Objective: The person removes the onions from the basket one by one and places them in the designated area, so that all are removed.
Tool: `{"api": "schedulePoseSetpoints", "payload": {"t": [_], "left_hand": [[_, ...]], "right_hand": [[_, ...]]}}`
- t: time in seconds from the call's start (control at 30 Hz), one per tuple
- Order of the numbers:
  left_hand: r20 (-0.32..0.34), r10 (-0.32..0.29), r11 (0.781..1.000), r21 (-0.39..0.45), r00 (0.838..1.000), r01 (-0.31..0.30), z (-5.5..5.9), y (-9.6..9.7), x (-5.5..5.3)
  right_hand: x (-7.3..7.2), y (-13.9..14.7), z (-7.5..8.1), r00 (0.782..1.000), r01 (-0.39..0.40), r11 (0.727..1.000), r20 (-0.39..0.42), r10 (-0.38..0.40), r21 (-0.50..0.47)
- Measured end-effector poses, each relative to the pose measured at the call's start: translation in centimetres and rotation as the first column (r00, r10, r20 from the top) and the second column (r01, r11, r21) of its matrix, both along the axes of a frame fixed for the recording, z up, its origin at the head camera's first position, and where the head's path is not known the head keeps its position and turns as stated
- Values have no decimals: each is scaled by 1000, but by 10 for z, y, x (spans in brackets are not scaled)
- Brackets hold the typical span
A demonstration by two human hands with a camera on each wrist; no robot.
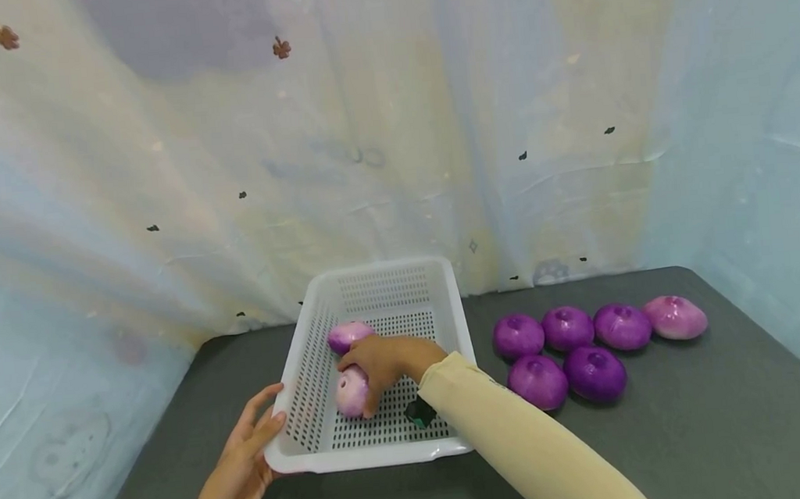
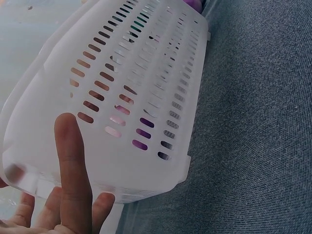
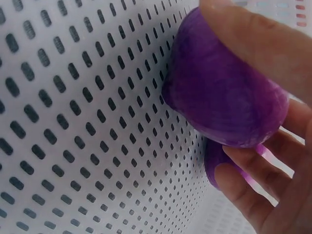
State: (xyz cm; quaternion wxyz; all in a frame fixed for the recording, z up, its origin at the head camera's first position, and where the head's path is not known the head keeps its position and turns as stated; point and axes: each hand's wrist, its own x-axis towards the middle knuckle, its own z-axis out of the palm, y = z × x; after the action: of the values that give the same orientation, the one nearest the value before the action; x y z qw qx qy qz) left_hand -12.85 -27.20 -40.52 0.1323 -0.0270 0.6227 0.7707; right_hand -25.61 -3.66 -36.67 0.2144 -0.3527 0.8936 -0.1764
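A white plastic basket with slotted walls stands on the table. My left hand grips its near left corner; in the left wrist view the thumb lies along the outer wall. Inside the basket, my right hand holds a purple onion with a pale end, low over the slotted floor. In the right wrist view that onion sits between thumb and fingers. Just behind it, a second onion lies by the basket's left wall, partly covered by the fingers.
To the right of the basket, several purple onions lie in two rows on the dark grey table. The rightmost onion is paler pink. A patterned curtain hangs behind the table. A small black object shows beside the right wrist.
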Motion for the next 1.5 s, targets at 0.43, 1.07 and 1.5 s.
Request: {"api": "schedulePoseSetpoints", "payload": {"t": [0.43, 1.07, 1.5], "left_hand": [[-5, 2, 1000, 8, 1000, -2, -1, 1, 0], [19, 40, 999, -1, 999, -40, -2, 15, -4], [-123, 35, 998, 58, 992, -28, -6, 11, -4]], "right_hand": [[0, 1, -1, 1000, -5, 1000, -28, 5, 6], [32, 66, 56, 976, -41, 982, -219, 0, -184], [64, 159, 67, 948, 111, 937, -247, -200, -332]]}}
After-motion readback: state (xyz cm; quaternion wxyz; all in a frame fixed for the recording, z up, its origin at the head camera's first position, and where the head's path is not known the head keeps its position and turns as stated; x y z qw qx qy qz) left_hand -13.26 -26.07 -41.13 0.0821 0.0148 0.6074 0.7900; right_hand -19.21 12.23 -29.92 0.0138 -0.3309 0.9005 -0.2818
